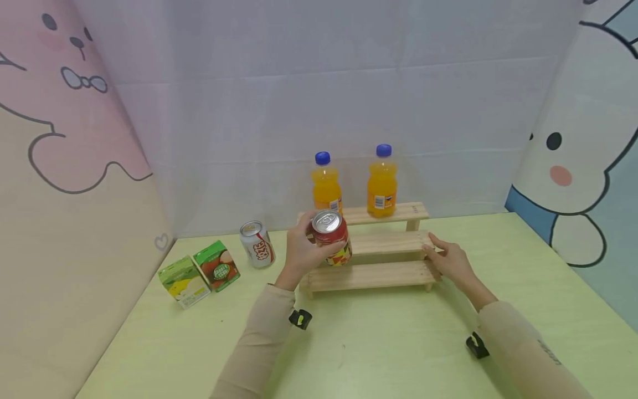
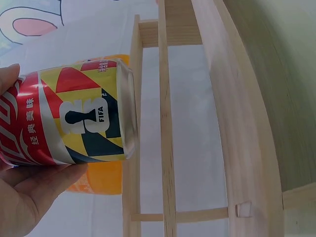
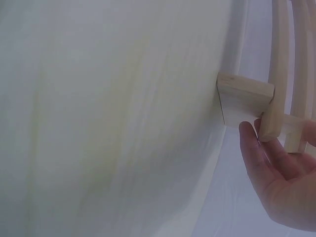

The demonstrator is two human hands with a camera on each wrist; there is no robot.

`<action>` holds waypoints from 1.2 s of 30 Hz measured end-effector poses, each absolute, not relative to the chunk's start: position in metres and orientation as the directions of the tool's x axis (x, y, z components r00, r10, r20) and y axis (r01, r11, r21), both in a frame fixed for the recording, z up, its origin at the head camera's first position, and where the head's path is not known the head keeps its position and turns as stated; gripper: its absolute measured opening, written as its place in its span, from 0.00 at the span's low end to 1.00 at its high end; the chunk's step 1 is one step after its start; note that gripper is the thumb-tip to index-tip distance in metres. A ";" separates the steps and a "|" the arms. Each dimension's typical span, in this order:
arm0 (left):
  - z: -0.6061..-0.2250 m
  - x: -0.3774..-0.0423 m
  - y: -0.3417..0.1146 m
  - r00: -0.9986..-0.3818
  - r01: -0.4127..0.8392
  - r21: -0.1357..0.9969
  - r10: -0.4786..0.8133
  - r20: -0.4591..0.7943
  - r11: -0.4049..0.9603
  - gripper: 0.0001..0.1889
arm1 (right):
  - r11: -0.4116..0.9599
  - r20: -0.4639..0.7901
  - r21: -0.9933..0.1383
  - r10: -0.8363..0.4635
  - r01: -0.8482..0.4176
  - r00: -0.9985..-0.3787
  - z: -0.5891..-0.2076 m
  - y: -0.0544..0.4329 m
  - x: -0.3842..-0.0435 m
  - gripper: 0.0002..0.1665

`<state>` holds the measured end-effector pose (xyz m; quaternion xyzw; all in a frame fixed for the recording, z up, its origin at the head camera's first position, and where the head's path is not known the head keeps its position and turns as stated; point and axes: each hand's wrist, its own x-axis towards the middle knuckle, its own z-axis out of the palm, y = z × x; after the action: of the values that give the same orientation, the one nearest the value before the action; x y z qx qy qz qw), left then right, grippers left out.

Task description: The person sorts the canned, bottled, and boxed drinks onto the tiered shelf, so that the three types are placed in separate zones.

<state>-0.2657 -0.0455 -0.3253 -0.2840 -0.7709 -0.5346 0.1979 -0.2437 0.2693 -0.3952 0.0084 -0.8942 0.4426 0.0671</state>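
My left hand [image 1: 305, 249] grips a red soda can [image 1: 330, 235] with a yellow and black pattern, held in front of the left part of a three-step wooden rack [image 1: 384, 274]. In the left wrist view the can [image 2: 74, 113] lies sideways across the picture and shows a FIFA mark, its base apart from the rack's boards. My right hand [image 1: 451, 263] holds the rack's right end by the middle step. From the right wrist, fingers [image 3: 254, 158] curl about the board ends. Two orange drink bottles with blue caps, one left [image 1: 326, 185] and one right [image 1: 382, 185], stand on the top step.
Left of the rack, a white soda can [image 1: 257, 245] stands on the pale table [image 1: 389, 343]. Farther left are a green and red juice carton [image 1: 217, 266] and a green and yellow carton [image 1: 184, 281]. A white cloth wall [image 1: 239, 138] rises behind.
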 end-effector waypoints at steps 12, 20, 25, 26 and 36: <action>-0.334 -0.275 -0.021 -0.792 0.610 0.725 0.247 0.558 0.320 0.34 | 0.599 0.119 -0.797 0.029 -0.078 -0.992 -0.394 0.268 -0.242 0.34; -0.331 -0.279 -0.004 -0.831 0.554 0.763 0.271 0.485 0.334 0.36 | 0.595 0.120 -0.800 0.038 -0.074 -0.992 -0.395 0.270 -0.241 0.35; -0.331 -0.285 0.008 -0.797 0.601 0.744 0.291 0.529 0.293 0.35 | 0.602 0.128 -0.795 0.041 -0.077 -0.991 -0.395 0.271 -0.241 0.34; -0.331 -0.286 0.010 -0.790 0.610 0.739 0.294 0.538 0.285 0.34 | 0.601 0.126 -0.796 0.043 -0.075 -0.991 -0.395 0.271 -0.242 0.34; -0.325 -0.290 0.026 -0.777 0.628 0.720 0.305 0.551 0.296 0.34 | 0.590 0.114 -0.805 0.040 -0.069 -0.993 -0.394 0.269 -0.242 0.35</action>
<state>-0.2903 0.0262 -0.3250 -0.2954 -0.7895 -0.5147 0.1565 -0.2425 0.2690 -0.3942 0.0082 -0.8896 0.4528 0.0598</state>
